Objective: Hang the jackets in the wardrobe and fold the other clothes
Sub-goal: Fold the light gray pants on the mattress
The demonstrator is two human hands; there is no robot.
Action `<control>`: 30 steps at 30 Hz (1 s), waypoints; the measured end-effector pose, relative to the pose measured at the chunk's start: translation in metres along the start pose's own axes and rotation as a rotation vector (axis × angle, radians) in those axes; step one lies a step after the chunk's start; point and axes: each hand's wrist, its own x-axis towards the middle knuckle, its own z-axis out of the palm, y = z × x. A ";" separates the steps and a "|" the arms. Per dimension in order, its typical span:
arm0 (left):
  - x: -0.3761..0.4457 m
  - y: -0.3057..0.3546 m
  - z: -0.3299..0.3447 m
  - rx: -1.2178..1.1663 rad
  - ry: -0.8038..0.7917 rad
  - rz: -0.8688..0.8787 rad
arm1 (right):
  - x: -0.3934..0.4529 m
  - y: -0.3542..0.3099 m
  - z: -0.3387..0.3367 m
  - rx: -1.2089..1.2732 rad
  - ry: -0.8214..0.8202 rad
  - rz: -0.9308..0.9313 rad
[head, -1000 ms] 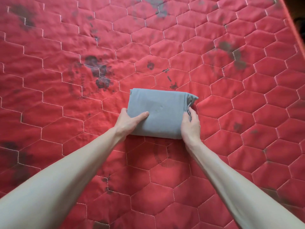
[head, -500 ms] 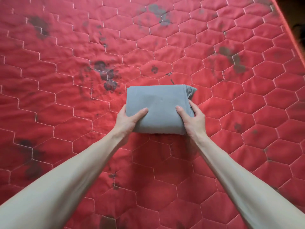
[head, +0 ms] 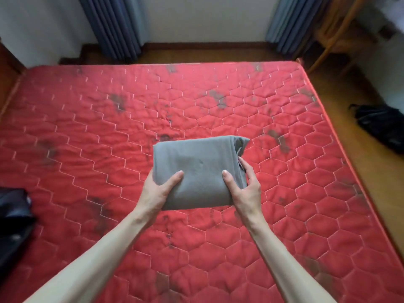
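Observation:
A folded grey garment [head: 196, 162] is held up off the red quilted mattress [head: 109, 132], roughly over its middle. My left hand [head: 158, 189] grips its near left corner, thumb on top and fingers underneath. My right hand [head: 242, 186] grips the near right side, thumb on top and fingers curled round the bunched right edge. The bundle is a neat rectangle with loose folds showing at its far right corner.
A dark garment [head: 13, 221] lies at the mattress's left edge. Another dark item [head: 382, 125] sits on the wooden floor to the right. Blue curtains [head: 113, 27] hang at the far wall, and a wooden chair [head: 334, 29] stands at the back right.
Both hands have taken hold of the folded grey garment and lifted it off the mattress. The view has tilted up, now showing the whole mattress, the wall and the floor.

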 end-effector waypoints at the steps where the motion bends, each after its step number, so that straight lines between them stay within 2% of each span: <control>1: -0.016 0.015 -0.006 0.001 0.017 0.018 | -0.009 -0.022 -0.003 0.010 -0.016 0.004; 7: -0.101 0.089 -0.043 -0.047 0.081 0.073 | -0.056 -0.129 -0.020 0.057 -0.149 0.042; 13: -0.168 0.133 -0.067 -0.068 0.192 0.121 | -0.092 -0.191 -0.013 0.030 -0.124 -0.003; 16: -0.195 0.145 -0.081 -0.090 0.261 0.162 | -0.106 -0.211 -0.007 0.052 -0.162 -0.047; 30: -0.367 0.141 -0.160 -0.330 0.858 0.242 | -0.206 -0.280 0.076 0.176 -0.672 -0.215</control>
